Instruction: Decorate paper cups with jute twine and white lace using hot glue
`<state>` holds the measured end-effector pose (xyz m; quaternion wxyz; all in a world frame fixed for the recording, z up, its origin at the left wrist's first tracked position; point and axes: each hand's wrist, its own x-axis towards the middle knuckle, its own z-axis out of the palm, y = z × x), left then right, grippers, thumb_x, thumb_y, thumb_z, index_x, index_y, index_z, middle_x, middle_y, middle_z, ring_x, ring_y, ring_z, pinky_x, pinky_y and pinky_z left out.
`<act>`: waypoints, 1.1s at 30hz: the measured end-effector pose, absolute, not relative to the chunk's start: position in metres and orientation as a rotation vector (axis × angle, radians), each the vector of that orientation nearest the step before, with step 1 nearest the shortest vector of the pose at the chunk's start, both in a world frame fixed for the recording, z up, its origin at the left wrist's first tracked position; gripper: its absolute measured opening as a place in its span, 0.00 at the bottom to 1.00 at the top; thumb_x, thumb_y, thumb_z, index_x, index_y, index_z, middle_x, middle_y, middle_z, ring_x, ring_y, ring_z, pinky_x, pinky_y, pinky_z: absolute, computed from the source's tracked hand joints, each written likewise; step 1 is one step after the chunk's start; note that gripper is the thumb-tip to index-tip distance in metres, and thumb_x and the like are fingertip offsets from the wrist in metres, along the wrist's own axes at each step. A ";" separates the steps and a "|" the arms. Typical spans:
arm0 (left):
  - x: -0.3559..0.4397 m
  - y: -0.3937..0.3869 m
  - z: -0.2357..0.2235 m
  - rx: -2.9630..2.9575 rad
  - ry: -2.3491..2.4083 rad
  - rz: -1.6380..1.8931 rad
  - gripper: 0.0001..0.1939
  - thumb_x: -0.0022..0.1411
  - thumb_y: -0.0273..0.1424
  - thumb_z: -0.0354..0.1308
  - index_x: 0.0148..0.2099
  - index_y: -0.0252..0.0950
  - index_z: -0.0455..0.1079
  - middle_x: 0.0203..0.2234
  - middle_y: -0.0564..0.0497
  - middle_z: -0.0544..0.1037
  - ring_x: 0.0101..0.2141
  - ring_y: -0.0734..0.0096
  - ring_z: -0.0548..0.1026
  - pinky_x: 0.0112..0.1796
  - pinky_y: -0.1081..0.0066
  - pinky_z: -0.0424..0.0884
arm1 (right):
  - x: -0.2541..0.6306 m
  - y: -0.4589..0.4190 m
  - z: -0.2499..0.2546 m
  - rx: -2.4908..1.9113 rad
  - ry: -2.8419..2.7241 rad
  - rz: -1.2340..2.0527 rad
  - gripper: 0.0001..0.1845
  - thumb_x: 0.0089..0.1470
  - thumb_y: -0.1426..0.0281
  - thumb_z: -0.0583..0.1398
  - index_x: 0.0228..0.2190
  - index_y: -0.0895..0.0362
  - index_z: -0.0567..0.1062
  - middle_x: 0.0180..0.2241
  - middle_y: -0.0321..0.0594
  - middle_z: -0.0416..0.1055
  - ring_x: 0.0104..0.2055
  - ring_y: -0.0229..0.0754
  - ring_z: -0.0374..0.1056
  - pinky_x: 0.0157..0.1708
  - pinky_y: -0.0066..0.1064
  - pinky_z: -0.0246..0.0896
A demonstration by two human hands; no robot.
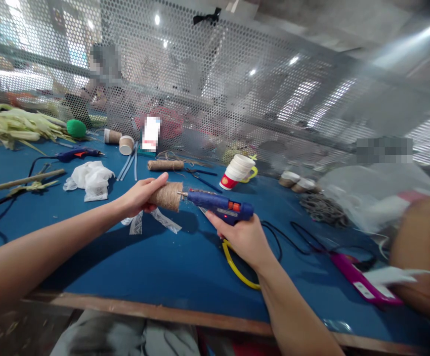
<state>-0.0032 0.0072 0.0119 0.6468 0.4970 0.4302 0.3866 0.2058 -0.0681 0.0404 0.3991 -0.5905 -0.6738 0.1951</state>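
My left hand (140, 197) is closed around a cup wrapped in brown twine (168, 197), held on its side above the table. In my right hand (243, 236) is a blue hot glue gun (218, 203), its metal nozzle touching or just in front of the cup's right end. Below the cup lie white lace strips (166, 220). Scissors with yellow handles (239, 271) rest partly hidden under my right hand and wrist.
A stack of paper cups (237, 170), a twine roll (165, 165) and crumpled white lace (91, 179) stand or lie behind. Another blue glue gun (76, 154) lies at left. A magenta power strip (363, 282) with cords and another person's arm (418, 252) are at right.
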 end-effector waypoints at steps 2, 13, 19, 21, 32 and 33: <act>-0.003 0.007 0.011 1.147 0.973 0.888 0.25 0.51 0.52 0.55 0.37 0.34 0.67 0.14 0.56 0.62 0.12 0.81 0.58 0.14 0.76 0.44 | 0.205 -0.069 0.040 -1.481 -1.710 0.494 0.09 0.45 0.64 0.62 0.21 0.56 0.75 0.09 0.31 0.61 0.16 0.38 0.60 0.17 0.29 0.57; -0.008 0.018 0.009 1.007 0.911 0.949 0.22 0.52 0.49 0.57 0.38 0.37 0.61 0.21 0.53 0.69 0.17 0.78 0.67 0.18 0.75 0.60 | 0.225 -0.051 0.045 -1.386 -1.567 0.875 0.14 0.42 0.61 0.63 0.25 0.61 0.73 0.13 0.30 0.60 0.15 0.32 0.56 0.16 0.26 0.55; -0.010 0.021 0.003 0.965 0.823 0.950 0.21 0.47 0.38 0.65 0.39 0.34 0.61 0.31 0.48 0.73 0.27 0.74 0.72 0.31 0.69 0.68 | 0.248 -0.017 0.041 -1.371 -1.217 0.980 0.19 0.30 0.61 0.68 0.23 0.59 0.71 0.21 0.35 0.67 0.22 0.32 0.62 0.19 0.24 0.60; -0.012 0.023 0.001 1.005 0.810 0.968 0.22 0.47 0.40 0.65 0.40 0.33 0.64 0.34 0.47 0.73 0.31 0.73 0.72 0.32 0.72 0.66 | 0.254 -0.005 0.037 -1.423 -1.174 0.982 0.19 0.29 0.61 0.69 0.22 0.59 0.70 0.21 0.34 0.66 0.20 0.32 0.60 0.18 0.24 0.59; -0.003 0.031 -0.017 1.358 0.928 0.981 0.27 0.41 0.35 0.67 0.43 0.31 0.63 0.41 0.42 0.74 0.39 0.65 0.73 0.40 0.65 0.67 | 0.271 0.034 0.005 -1.896 -1.382 0.585 0.17 0.44 0.63 0.62 0.13 0.57 0.65 0.12 0.33 0.60 0.18 0.36 0.60 0.20 0.27 0.54; -0.002 0.033 -0.019 1.432 0.950 0.980 0.28 0.40 0.35 0.67 0.44 0.32 0.63 0.42 0.42 0.73 0.40 0.63 0.73 0.41 0.64 0.67 | 0.272 0.036 0.002 -1.954 -1.418 0.524 0.18 0.44 0.63 0.62 0.12 0.57 0.65 0.11 0.33 0.59 0.19 0.38 0.61 0.20 0.27 0.53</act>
